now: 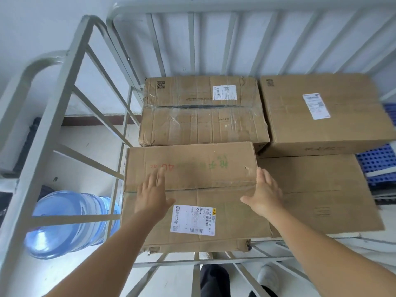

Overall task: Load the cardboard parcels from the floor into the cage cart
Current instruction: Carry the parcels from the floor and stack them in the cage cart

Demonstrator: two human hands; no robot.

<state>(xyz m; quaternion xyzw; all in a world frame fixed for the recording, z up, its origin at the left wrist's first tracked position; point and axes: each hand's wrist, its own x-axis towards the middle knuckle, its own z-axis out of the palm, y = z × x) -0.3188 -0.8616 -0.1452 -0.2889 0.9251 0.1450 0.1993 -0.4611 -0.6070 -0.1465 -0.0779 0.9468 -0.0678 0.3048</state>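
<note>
Several cardboard parcels lie inside the grey metal cage cart [64, 99]. The nearest parcel [205, 174], with a white label and faded red and green print, sits at the front left of the cart. My left hand [153, 194] rests flat on its top near the left side, fingers spread. My right hand [264, 192] lies open along its right edge. Behind it is a crumpled taped parcel [201, 118]. A large parcel [325, 112] sits at the back right, on top of a lower parcel [321, 189].
A blue water bottle [70, 221] lies on the floor outside the cart's left bars. Blue perforated plastic crates [377, 159] stand at the right. The cart's front rail [214, 260] is close to my legs and grey shoe [267, 277]. A white wall is behind.
</note>
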